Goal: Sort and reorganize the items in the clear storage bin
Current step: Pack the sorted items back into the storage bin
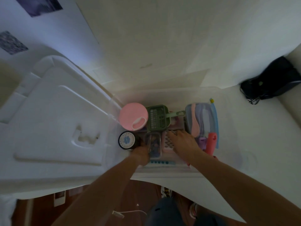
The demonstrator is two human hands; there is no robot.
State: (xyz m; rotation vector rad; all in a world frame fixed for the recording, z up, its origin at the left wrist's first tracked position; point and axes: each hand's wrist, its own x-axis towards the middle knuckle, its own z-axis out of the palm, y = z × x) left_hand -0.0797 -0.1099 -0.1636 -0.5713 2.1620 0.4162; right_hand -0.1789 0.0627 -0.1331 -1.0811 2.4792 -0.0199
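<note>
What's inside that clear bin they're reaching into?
The clear bin holds a pink round lid, a green basket, a dark jar and a zip pouch. Whatever lies beneath these and both hands is covered.

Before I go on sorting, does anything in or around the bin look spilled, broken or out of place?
Nothing looks spilled or broken. The clear storage bin is packed tight, and the green basket sits on top of other items instead of on the floor of the bin. The white lid lies beside it. The view is dim and blurred.
</note>
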